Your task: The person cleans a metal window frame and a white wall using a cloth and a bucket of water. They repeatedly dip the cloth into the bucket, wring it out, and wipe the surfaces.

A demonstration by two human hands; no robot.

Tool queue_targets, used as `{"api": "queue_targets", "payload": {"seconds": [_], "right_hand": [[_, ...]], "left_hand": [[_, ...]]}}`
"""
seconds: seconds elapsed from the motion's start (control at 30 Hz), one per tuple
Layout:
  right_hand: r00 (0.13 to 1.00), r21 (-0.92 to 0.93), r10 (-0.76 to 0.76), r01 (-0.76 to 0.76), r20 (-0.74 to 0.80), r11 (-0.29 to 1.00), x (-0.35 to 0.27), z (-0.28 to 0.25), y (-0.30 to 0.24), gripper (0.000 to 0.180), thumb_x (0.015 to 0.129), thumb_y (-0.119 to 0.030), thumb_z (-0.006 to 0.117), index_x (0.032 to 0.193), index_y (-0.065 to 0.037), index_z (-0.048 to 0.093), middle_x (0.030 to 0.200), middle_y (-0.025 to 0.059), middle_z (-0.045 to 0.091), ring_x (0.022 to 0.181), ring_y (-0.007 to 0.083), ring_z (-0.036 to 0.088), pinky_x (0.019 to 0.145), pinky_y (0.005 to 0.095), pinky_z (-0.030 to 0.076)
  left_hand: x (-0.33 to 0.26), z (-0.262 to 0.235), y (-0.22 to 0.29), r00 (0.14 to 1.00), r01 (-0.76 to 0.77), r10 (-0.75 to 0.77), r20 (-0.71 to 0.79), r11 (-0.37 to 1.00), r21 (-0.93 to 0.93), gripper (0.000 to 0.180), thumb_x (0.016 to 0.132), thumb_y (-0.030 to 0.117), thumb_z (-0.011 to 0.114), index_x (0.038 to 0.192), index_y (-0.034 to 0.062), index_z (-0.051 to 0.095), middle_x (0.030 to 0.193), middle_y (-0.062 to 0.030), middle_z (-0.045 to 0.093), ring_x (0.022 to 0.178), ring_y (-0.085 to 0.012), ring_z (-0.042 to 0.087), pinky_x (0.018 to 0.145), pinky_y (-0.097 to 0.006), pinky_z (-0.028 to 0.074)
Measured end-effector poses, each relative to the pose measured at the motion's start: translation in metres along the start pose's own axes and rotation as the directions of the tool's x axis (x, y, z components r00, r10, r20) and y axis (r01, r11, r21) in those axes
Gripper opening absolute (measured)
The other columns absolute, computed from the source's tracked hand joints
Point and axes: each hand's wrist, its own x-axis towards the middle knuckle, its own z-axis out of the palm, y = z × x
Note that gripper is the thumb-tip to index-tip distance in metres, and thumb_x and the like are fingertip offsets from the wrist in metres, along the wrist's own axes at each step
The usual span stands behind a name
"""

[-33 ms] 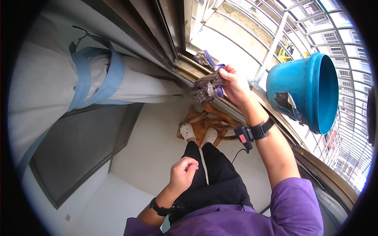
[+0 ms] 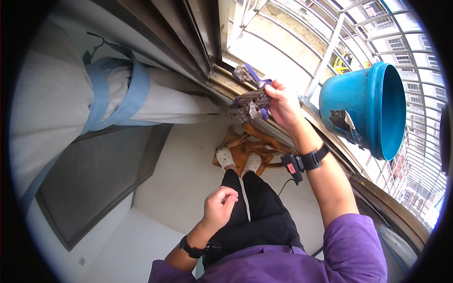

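A crumpled grey-brown checked cloth with purple edging (image 2: 252,101) hangs bunched over the metal window track (image 2: 225,81). My right hand (image 2: 284,104) grips its right side between thumb and fingers. The cloth's lower bunch droops on the room side of the sill, and its upper end lies over the track. In front of my body, above my dark trousers, my left hand (image 2: 221,207) is held with curled fingers, and nothing shows in it. To the right of my right hand, a blue plastic bucket (image 2: 347,96) with a torn dark label is beyond the sill, its mouth facing right.
My feet in white clogs (image 2: 224,156) stand on a carved wooden stool (image 2: 236,140). A pale curtain (image 2: 56,89) tied with a blue band (image 2: 99,92) hangs at left. Metal bars (image 2: 325,56) enclose the outside ledge. A dark window frame (image 2: 188,33) rises ahead.
The cloth's folds have shifted slightly, and my right hand has moved very little with it. My left hand and the bucket look the same.
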Motion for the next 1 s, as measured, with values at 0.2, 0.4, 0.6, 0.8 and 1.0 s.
{"api": "queue_targets", "payload": {"seconds": [0.2,0.4,0.6,0.8,1.0], "right_hand": [[0.998,0.373,-0.052,0.037,0.031,0.927,-0.046,0.007,-0.01,0.02,0.082,-0.007,0.06,0.1,0.002,0.059,0.096,0.0089,0.065,0.09,0.0196,0.061,0.088,0.0343,0.046],[0.998,0.667,0.055,-0.022,-0.028,0.744,-0.092,0.04,-0.029,0.04,0.073,-0.012,0.056,0.109,0.005,0.056,0.099,0.0188,0.064,0.088,0.0296,0.06,0.087,0.0406,0.047],[0.987,0.572,0.055,0.04,-0.148,0.819,-0.127,0.066,-0.052,0.021,0.082,-0.029,0.053,0.072,-0.011,0.049,0.058,0.0053,0.044,0.052,0.0169,0.041,0.049,0.0302,0.037],[0.964,0.563,-0.25,0.156,0.093,0.812,-0.16,0.014,-0.067,0.02,0.075,-0.02,0.055,0.085,-0.003,0.054,0.081,0.0125,0.052,0.066,0.0238,0.05,0.063,0.0357,0.045],[0.9,0.25,-0.265,0.361,-0.346,0.899,-0.192,-0.024,-0.091,0.036,0.071,-0.018,0.054,0.103,-0.002,0.057,0.103,0.0135,0.062,0.096,0.0255,0.058,0.089,0.0413,0.045]], "left_hand": [[0.052,0.0,0.037,0.99,-0.135,0.134,-0.033,0.991,-0.014,0.006,0.088,-0.006,0.05,0.09,-0.0022,0.055,0.085,-0.0074,0.059,0.076,-0.0127,0.059,0.072,-0.026,0.049],[0.124,-0.004,0.004,0.956,-0.244,0.27,-0.114,0.949,0.202,0.02,0.088,-0.003,0.053,0.108,-0.0012,0.052,0.094,-0.0059,0.058,0.089,-0.0105,0.056,0.072,-0.021,0.047],[0.164,-0.005,-0.043,0.968,-0.25,0.225,0.108,0.872,0.422,0.048,0.073,-0.007,0.06,0.118,0.0051,0.049,0.135,-0.02,0.042,0.13,-0.0345,0.036,0.106,-0.04,0.03],[0.162,-0.009,-0.087,0.99,-0.017,0.017,0.14,1.0,-0.001,0.039,0.073,-0.003,0.065,0.107,0.0056,0.049,0.106,-0.0075,0.053,0.098,-0.0156,0.053,0.085,-0.027,0.044],[0.142,-0.038,-0.019,0.993,0.057,-0.048,0.109,0.996,-0.075,0.034,0.072,-0.004,0.067,0.103,0.0019,0.054,0.095,-0.0037,0.057,0.089,-0.0106,0.054,0.077,-0.024,0.046]]}}
